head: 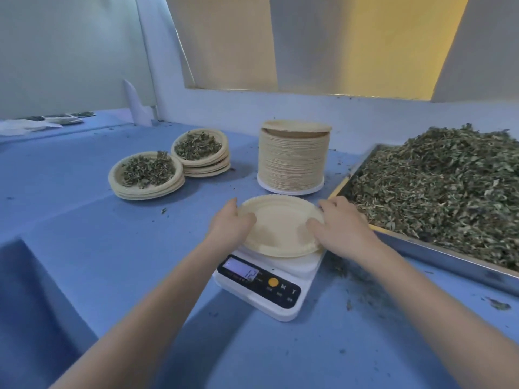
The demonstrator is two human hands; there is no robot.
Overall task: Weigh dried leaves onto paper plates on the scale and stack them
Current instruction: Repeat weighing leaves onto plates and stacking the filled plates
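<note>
An empty paper plate point(280, 228) lies on the white digital scale point(266, 287), whose lit display shows a reading. My left hand point(231, 224) holds the plate's left rim, fingers curled over the edge. My right hand point(341, 228) holds its right rim, thumb lying inside the plate. A tall stack of empty plates point(293, 158) stands behind the scale. Two low stacks of plates topped with dried leaves sit to the left, the nearer stack point(146, 175) and the farther stack point(200, 150). A metal tray point(438, 248) heaped with dried leaves point(438, 186) fills the right side.
The blue table point(84, 214) carries scattered leaf crumbs, mostly right of the scale. More filled plates point(67, 119) and white paper lie at the far left back. A white wall and a window ledge rise behind the plates.
</note>
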